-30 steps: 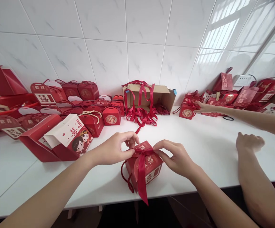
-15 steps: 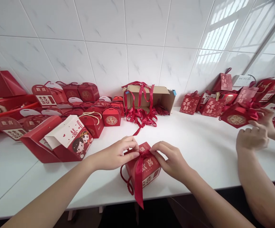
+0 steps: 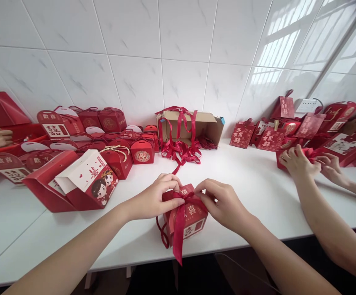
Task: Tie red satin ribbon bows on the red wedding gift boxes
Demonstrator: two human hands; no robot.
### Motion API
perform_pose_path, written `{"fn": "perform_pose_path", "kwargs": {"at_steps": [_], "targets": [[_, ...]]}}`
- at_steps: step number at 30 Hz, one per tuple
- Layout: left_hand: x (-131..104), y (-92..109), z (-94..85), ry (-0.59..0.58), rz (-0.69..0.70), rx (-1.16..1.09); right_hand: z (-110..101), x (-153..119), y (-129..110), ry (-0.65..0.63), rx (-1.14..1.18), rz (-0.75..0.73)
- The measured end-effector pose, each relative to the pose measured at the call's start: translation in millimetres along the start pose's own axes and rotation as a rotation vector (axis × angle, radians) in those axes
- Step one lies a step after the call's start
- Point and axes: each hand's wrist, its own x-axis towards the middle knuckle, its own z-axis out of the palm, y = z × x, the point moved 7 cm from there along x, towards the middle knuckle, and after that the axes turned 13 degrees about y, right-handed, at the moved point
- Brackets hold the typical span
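Thumb and bent fingers of the left hand (image 3: 148, 200) pinch the red ribbon (image 3: 180, 229) just left of its knot, and over on the other side the right hand (image 3: 228, 203) has it between thumb and forefinger. The remaining fingers of both hands curl in, close together. And here's the red gift box (image 3: 193, 223), right between the two hands at the near edge of the white table (image 3: 227, 229), ribbon across its top, one tail hanging down the front and a dark red cord handle (image 3: 163, 233) looping out at its left side.

Behind it, against the tiled wall (image 3: 134, 82), an open cardboard box (image 3: 210, 123) lies on its side, a heap of loose ribbons (image 3: 182, 153) spilling out in front. To the left, a white-and-red carton (image 3: 88, 180) with two cartoon figures leans beside rows of red boxes (image 3: 113, 119). Over on the right, another person's hands (image 3: 300, 164) are busy at a red box with a bow (image 3: 309, 153).
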Motion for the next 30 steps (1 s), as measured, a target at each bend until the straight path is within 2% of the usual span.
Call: {"fn": "perform_pose_path", "kwargs": {"at_steps": [4, 7, 10, 14, 21, 23, 25, 30], "targets": [[2, 1, -0.7, -0.012, 0.023, -0.018, 1, -3, -2, -0.109, 0.07, 0.215], [3, 1, 0.9, -0.04, 0.043, -0.107, 2, -6, 1, -0.134, 0.097, 0.241], [5, 0, 2.4, -0.055, 0.023, -0.179, 2, -7, 4, -0.136, 0.077, 0.133], [5, -1, 2.3, -0.035, -0.043, -0.173, 7, -8, -1, -0.242, 0.002, -0.092], [6, 9, -2.1, 0.009, 0.08, 0.21, 17, -8, -8, -0.347, 0.048, -0.244], [5, 9, -2.0, 0.03, 0.107, 0.253, 18, -10, -6, -0.342, 0.088, -0.251], [3, 8, -1.5, 0.072, 0.112, 0.206, 18, -10, -2, -0.298, 0.116, -0.237], [0, 3, 2.4, 0.168, 0.025, -0.121, 11, -5, 9, -0.125, 0.122, -0.101]]}}
